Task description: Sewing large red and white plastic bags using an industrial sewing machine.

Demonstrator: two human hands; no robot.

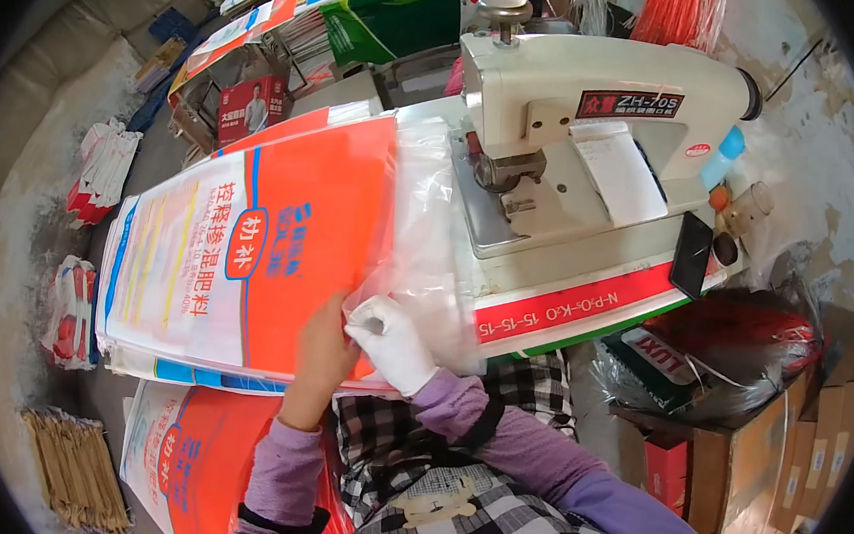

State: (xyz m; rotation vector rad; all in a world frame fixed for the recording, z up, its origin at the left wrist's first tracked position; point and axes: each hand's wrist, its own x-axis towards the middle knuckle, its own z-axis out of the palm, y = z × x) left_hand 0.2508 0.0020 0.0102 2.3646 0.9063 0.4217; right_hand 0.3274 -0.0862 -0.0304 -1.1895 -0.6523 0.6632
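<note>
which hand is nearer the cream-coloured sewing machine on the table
Right. The white-gloved right hand pinches the clear plastic liner just below the cream-coloured sewing machine; the bare left hand rests farther left, on the orange woven sack.

An orange and white printed sack (248, 243) is pressed flat by the bare left hand (326, 344), while its clear plastic liner (420, 226) is pinched by the white-gloved right hand (391, 343) beside a cream sewing machine (600, 110)
</note>
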